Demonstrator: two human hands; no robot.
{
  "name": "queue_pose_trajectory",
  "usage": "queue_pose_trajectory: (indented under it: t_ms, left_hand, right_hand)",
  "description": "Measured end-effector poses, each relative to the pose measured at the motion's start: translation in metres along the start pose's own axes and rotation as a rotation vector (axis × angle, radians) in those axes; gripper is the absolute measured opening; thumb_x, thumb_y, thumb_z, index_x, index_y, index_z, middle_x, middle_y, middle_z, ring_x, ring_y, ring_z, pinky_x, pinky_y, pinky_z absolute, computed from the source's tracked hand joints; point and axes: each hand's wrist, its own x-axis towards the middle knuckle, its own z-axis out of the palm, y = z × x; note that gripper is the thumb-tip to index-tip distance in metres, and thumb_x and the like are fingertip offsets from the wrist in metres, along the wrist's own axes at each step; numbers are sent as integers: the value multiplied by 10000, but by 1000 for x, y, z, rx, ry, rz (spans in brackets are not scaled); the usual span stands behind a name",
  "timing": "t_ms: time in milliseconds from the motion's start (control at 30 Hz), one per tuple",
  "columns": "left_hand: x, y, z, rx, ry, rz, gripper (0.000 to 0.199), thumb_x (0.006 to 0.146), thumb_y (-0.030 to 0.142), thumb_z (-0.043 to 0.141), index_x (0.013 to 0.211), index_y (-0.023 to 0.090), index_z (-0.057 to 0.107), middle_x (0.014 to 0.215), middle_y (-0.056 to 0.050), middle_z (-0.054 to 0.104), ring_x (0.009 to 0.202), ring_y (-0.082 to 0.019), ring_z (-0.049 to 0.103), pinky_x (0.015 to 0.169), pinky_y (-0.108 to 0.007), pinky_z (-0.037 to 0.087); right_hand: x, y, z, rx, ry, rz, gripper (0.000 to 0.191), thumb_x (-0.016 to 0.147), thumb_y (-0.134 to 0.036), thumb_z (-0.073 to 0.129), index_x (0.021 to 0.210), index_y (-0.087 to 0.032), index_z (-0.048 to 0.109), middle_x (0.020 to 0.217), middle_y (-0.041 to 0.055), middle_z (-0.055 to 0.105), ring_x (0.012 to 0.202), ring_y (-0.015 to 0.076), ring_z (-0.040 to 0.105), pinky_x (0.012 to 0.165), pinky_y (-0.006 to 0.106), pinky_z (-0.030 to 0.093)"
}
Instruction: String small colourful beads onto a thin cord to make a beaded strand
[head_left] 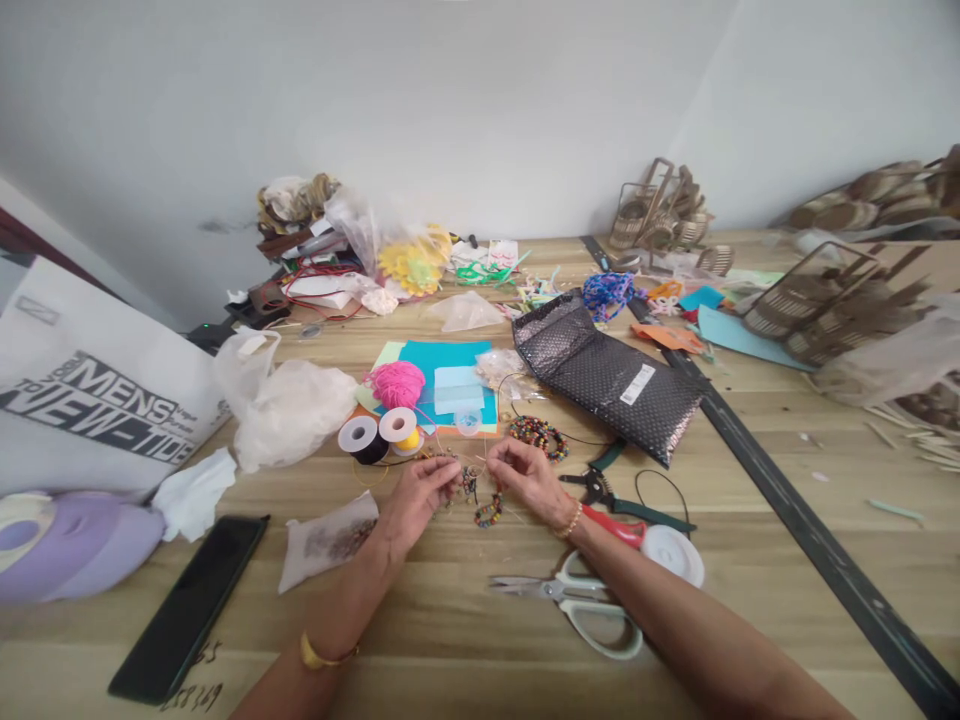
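Closest to us lay our own forearms, each with a gold bangle at the wrist, stretched out over the wooden table [465,640]. Between them and a little to the right sat the white-handled scissors [577,600], blades pointing left, and just beyond those a white spool [673,553] beside red-handled pliers [619,525].

Our left hand [416,497] and right hand [527,477] met near the middle of the table, both with fingertips pinched on a thin wire strung with small beads [469,483]; the beadwork hung in the gap between the two hands. Just below it, a short multicoloured beaded loop [488,512] rested on the wood, close to our right hand. A larger beaded bracelet [538,436] lay a little further back.

Behind our left hand stood two thread reels [377,434], with a ball of pink yarn [397,383] on teal paper beyond them. A black phone [187,610] lay face down to our left, near a small clear packet [330,540]. A dark padded mailer [607,375] sat behind our right hand.
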Motion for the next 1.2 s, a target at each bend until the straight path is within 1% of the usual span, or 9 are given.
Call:
queue_pose_trajectory:
  t_ms: [133,300,467,600,900,1200]
  left_hand:
    - [-3,-3,3,-120,-3,-78,335,484,292,905,683,105,711,572,-1,646,513,-60,531,514,-173,413]
    - [-3,-6,3,-159,-9,-122,333,479,268,911,693,102,717,580,-8,663,513,-59,542,521,-171,420]
    - [-1,-10,2,-165,-38,-127,306,509,262,901,695,108,714,583,-4,665,512,-60,544,522,-175,421]
    - [0,-11,1,-165,-36,-126,300,516,254,897,705,106,717,594,-8,670,522,-63,548,528,-176,424]
    - [-1,-8,4,-154,-39,-101,295,508,259,899,689,102,726,587,-9,662,519,-67,546,517,-181,423]
    - [-3,-8,7,-158,-23,-111,313,477,257,911,684,110,728,592,-11,676,539,-66,566,541,-168,436]
  right_hand:
    - [-4,-2,1,-97,-63,-35,314,836,-451,591,756,-148,589,635,-9,526,558,97,437,524,219,349]
    - [-8,-3,2,-191,-132,-64,260,867,-386,561,786,-143,611,673,13,581,590,107,491,528,207,370]
    - [-8,-4,4,-226,-120,-66,250,867,-368,561,771,-143,610,672,17,594,570,103,499,509,198,366]
    - [-7,-2,3,-240,-111,-65,220,864,-338,560,780,-142,614,676,15,597,572,100,502,505,192,368]
    - [-7,-2,3,-240,-126,-67,252,872,-373,560,781,-144,614,666,14,596,568,105,512,510,199,378]
    - [-7,-1,3,-260,-126,-62,244,873,-356,560,792,-135,623,689,19,616,576,100,517,508,189,389]
